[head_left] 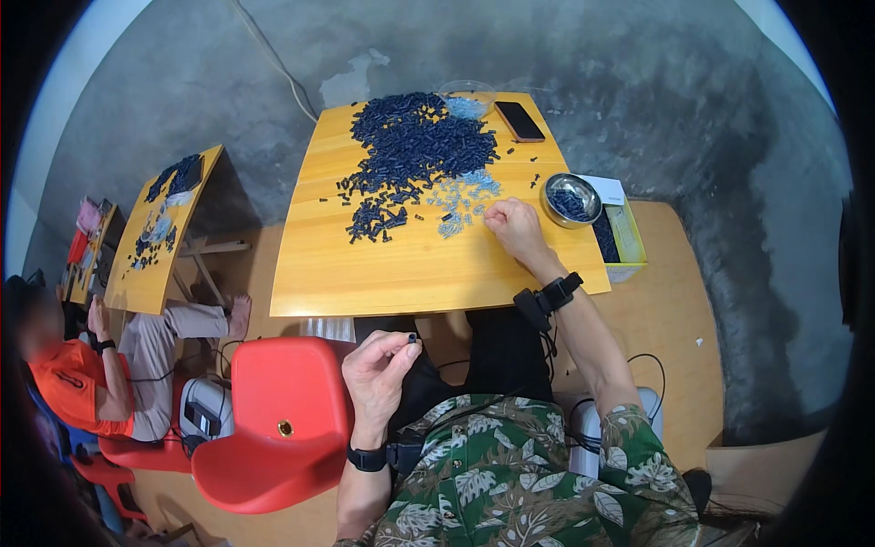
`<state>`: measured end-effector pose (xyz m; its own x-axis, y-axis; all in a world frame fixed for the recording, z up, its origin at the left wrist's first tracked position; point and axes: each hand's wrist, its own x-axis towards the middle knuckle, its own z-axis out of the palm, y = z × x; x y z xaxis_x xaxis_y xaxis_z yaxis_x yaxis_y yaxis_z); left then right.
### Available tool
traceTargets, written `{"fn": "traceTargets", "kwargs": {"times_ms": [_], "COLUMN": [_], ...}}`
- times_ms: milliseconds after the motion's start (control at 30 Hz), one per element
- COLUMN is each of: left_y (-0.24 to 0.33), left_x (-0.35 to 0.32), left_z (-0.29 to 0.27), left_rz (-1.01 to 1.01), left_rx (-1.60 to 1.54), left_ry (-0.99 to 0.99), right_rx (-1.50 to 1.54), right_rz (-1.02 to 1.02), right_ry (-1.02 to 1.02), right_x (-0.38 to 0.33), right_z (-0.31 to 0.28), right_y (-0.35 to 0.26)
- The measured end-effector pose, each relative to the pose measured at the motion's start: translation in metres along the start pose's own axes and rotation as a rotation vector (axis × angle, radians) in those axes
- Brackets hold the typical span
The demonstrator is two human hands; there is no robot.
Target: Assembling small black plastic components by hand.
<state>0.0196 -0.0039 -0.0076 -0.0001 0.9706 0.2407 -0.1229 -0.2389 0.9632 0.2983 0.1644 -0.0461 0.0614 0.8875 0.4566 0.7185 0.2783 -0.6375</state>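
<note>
My left hand [375, 378] is raised in front of my body, below the table's near edge, with thumb and forefinger pinching a small black plastic piece [412, 338]. Over the table, my right hand [516, 226] has its fingers curled closed; what they hold, if anything, is hidden. Just left of that hand lie scattered small clear plastic pieces [451, 221]. Beyond them spreads a large heap of small black cylindrical pieces [410, 137], with a smaller cluster [375, 219] at its near side.
On the wooden table [365, 283] stand a clear bowl [467, 102], a phone [519, 120] and a metal bowl [571, 200] of dark pieces. A yellow box [627, 246] is at the right edge. A red chair [283, 392] stands left; farther left a person [87, 383] sits at another table.
</note>
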Motion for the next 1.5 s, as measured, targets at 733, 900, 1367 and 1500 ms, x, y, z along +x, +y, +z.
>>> {"fn": "traceTargets", "kwargs": {"times_ms": [733, 900, 1367, 1500], "left_y": [0.023, 0.024, 0.042, 0.043], "left_x": [-0.001, -0.002, -0.006, -0.006], "left_z": [0.015, 0.015, 0.017, 0.018], "left_rz": [0.038, 0.092, 0.282, 0.272], "left_rx": [0.192, 0.255, 0.556, 0.520], "left_ry": [-0.086, -0.079, -0.020, -0.024], "right_rx": [1.256, 1.298, 0.967, 1.180], "right_rz": [0.387, 0.256, -0.078, 0.117], "right_ry": [-0.578, -0.532, -0.414, -0.513], "right_x": [-0.095, -0.104, -0.110, -0.111], "right_z": [-0.042, -0.037, -0.037, -0.037], "right_y": [-0.129, -0.141, -0.150, -0.152]}}
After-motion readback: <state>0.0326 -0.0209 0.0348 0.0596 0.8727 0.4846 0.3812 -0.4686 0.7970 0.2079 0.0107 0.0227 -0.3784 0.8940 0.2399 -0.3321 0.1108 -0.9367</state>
